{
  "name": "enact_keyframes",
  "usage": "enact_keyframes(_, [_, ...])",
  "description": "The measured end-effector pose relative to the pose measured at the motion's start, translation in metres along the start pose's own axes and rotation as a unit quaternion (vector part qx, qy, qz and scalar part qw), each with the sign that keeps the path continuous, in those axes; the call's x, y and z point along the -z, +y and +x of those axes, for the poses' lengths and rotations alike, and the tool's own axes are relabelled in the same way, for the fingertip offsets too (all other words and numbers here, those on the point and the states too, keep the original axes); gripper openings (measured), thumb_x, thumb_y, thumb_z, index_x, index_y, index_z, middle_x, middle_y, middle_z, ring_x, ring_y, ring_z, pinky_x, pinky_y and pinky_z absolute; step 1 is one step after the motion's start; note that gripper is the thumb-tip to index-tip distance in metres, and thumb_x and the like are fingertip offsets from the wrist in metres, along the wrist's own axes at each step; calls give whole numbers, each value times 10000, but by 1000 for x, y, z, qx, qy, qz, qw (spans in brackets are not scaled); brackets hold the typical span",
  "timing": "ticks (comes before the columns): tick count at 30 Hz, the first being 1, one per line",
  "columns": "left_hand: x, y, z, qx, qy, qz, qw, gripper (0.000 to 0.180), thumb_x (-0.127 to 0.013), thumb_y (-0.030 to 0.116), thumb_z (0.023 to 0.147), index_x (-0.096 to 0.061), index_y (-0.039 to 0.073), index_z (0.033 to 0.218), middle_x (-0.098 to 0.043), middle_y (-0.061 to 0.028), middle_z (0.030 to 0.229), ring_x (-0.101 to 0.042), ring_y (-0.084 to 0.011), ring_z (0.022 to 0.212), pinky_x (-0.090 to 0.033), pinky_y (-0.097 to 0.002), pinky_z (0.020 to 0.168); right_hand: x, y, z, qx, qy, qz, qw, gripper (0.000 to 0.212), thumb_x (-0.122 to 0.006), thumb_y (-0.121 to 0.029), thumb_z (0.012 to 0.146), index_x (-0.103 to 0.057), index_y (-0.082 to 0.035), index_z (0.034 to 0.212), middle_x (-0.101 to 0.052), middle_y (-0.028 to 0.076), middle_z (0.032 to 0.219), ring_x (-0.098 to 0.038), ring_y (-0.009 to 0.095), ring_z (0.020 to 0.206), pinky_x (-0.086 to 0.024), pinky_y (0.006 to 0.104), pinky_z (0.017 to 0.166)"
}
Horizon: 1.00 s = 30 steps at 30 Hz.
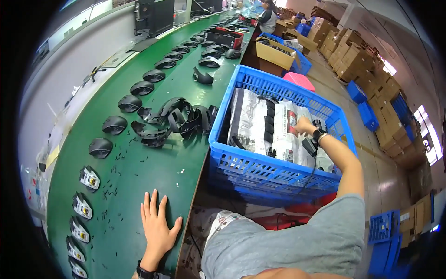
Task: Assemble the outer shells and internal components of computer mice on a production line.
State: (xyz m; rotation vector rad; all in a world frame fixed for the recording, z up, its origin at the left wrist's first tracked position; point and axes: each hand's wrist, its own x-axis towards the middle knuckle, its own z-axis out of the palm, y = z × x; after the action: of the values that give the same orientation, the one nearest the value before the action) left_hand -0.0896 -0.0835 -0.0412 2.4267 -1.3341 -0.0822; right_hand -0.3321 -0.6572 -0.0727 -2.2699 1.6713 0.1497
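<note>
My left hand (pixel 159 229) lies flat on the green workbench (pixel 153 174), fingers spread, holding nothing. Inside the blue plastic crate (pixel 274 160) to my right, my right hand (pixel 305 126) has its fingers curled down against white printed plastic bags (pixel 281 124); whatever they grip is hidden. Between the bags stands a row of black plastic parts (pixel 269 122). A pile of curved black shells (pixel 179 116) rests on the bench beside the crate. Black computer mice (pixel 101 147) run in a line along the bench, and nearer me are mouse bodies with white insides exposed (pixel 82 206).
Small black strips (pixel 111 190) are scattered over the bench. Farther along it stand a black-and-red box (pixel 224 37) and a monitor (pixel 154 17). Beyond the crate are an open cardboard carton (pixel 275 52), a pink bin (pixel 299 81) and another person (pixel 267 21). Stacked cartons (pixel 353 53) line the right.
</note>
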Motion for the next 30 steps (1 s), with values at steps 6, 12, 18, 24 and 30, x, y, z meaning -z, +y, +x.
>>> enact_keyframes(6, [0,3,1,-5,1,0,1000,617,-643,276,716,-441,26,1243,-286,-176,1406,-203,-385,1321,-167,-498,1061,-22,-17,-5,110,-8,-197,974,510,-720,-446,648,-672,14,863,-649,212,858,-644,334,809,-492,345,798])
enact_keyframes(12, [0,3,-2,0,0,1,1000,609,-640,277,721,-444,28,1240,-286,-177,1405,-201,-383,1322,-166,-494,1063,-25,-28,6,98,175,-98,975,223,-596,-76,714,-633,50,895,-628,247,843,-628,396,792,-504,451,713])
enact_keyframes(18, [3,4,-4,1,0,5,1000,599,-616,280,740,-431,17,1245,-286,-169,1408,-189,-369,1332,-146,-485,1072,-18,-67,-4,341,137,-114,923,318,-531,-52,710,-640,-83,1007,-603,283,836,-619,406,755,-490,463,674])
enact_keyframes(24, [3,5,-5,1,1,7,1000,602,-641,287,727,-448,31,1237,-295,-175,1403,-204,-374,1323,-164,-487,1066,-29,-125,-11,186,1,-151,971,544,-632,-471,721,-653,26,942,-626,243,971,-618,348,921,-496,398,764])
enact_keyframes(30, [4,7,-7,-1,4,11,1000,607,-646,285,725,-447,32,1239,-295,-174,1403,-204,-375,1323,-165,-485,1067,-64,-121,10,219,2,-202,954,634,-700,-561,635,-661,9,910,-642,203,963,-628,321,906,-500,403,767])
